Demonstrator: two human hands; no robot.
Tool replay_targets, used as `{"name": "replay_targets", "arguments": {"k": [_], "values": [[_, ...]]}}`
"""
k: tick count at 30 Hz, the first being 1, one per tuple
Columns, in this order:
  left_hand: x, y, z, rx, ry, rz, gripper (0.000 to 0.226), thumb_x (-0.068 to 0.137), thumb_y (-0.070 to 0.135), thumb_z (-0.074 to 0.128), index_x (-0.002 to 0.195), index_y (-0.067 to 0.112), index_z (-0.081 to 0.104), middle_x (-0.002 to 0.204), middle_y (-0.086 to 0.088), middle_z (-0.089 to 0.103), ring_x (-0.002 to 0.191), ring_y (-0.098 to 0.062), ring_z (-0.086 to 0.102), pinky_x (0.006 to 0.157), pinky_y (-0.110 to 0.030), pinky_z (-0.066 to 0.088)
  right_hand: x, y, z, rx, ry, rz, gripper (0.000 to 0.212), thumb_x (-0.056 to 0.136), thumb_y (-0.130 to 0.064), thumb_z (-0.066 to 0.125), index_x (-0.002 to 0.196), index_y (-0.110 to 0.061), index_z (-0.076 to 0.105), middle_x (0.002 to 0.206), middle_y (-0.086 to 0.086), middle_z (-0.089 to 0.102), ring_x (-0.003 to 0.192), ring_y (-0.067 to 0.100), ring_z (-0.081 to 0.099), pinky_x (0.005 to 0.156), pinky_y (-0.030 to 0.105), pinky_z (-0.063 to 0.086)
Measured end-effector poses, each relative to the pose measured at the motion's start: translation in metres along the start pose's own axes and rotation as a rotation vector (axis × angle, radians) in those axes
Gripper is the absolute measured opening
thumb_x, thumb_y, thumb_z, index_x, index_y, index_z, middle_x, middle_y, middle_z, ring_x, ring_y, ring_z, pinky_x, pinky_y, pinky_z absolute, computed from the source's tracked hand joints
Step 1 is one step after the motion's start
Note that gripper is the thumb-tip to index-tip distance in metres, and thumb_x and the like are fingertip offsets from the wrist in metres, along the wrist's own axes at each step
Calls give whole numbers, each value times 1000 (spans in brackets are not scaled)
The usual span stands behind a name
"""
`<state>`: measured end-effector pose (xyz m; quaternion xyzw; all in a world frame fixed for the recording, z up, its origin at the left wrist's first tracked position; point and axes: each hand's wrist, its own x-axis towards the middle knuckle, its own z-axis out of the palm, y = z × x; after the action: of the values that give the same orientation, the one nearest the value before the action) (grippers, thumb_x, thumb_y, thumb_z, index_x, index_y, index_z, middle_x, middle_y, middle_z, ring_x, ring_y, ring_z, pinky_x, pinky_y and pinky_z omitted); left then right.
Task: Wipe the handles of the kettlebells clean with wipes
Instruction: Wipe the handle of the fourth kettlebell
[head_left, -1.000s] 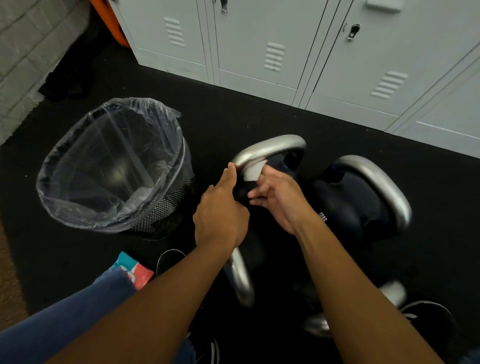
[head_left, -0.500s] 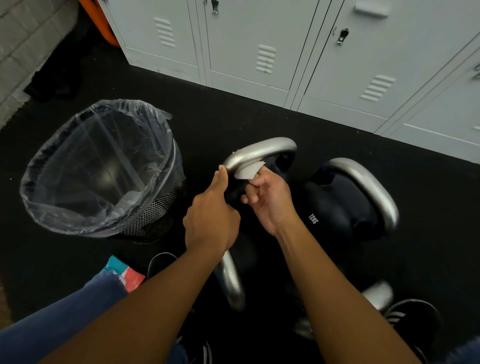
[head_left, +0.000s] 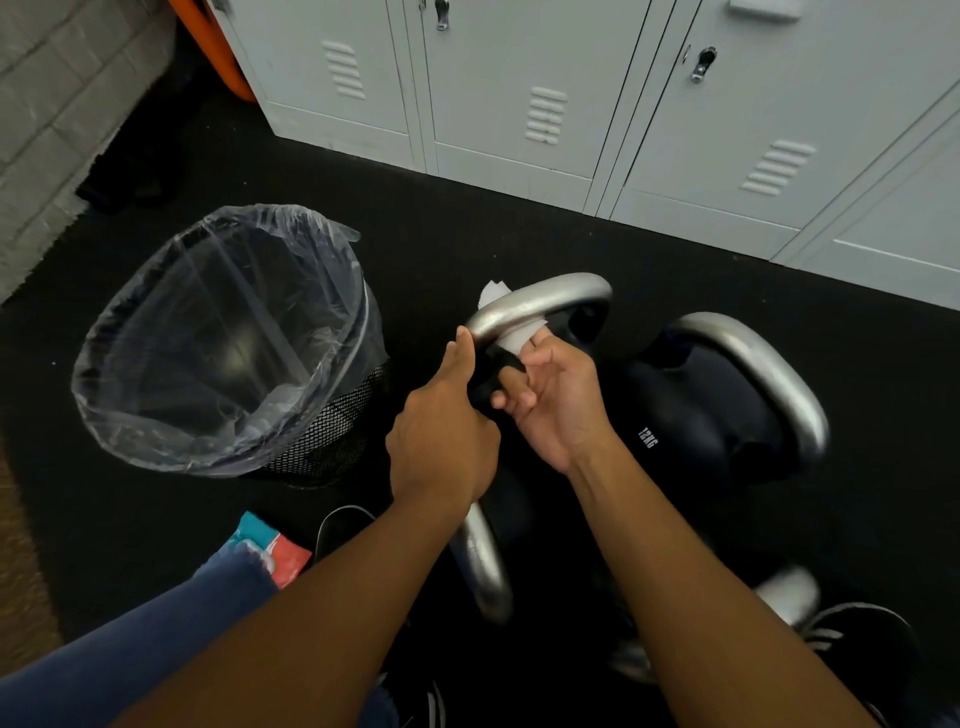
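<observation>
At the frame's centre, my right hand (head_left: 550, 395) pinched the wipe (head_left: 511, 338) under the silver handle (head_left: 540, 304), mid-wipe; my left hand (head_left: 441, 441) steadied it with curled fingers. Next, I judged, the wipe should slide along the arch.

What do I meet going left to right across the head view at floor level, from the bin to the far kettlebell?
Lined waste bin → left hand → white wipe on the silver handle → right hand → 12KG kettlebell → its silver handle.
</observation>
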<state>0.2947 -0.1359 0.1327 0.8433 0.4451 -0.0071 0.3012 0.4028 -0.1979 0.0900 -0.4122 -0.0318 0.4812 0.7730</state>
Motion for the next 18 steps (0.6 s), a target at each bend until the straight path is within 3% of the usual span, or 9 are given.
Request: {"name": "replay_targets", "arguments": {"k": [5,9,12,15,18], "values": [[0,0,0,-3,-7,1,86,93,11,54,160,47,13,147,1,55,111,-25,62,93,-43,50,-1,0,-4,52,210,-74,15,73,-9,48,77,-16,60,58,-7,37,40,7,27,53,28,39],[1,0,-1,-4,-5,5,87,92,10,54,160,47,14,146,1,56,110,-25,62,92,-43,50,-5,-10,4,162,173,-82,49,91,-6,37,52,-27,60,52,-8,46,44,9,36,58,30,39],[0,1,-1,-12,-11,1,87,91,10,53,160,47,14,146,1,56,110,-25,62,94,-45,51,-4,-12,4,245,206,-90,42,90,-9,39,55,-25,56,53,-7,38,44,10,35,55,29,40],[1,1,-2,-13,-8,0,86,92,10,53,160,47,14,145,2,57,107,-25,63,93,-45,52,-5,-8,0,156,356,-129,31,89,-11,44,63,-23,55,58,-5,31,47,10,38,56,28,40],[1,1,-1,-13,-12,-9,87,91,10,53,159,48,15,144,2,57,107,-26,63,93,-45,52,-2,-7,-5,33,394,-130,17,90,-22,51,73,-22,52,69,-2,43,79,16,58,72,32,41]]}}
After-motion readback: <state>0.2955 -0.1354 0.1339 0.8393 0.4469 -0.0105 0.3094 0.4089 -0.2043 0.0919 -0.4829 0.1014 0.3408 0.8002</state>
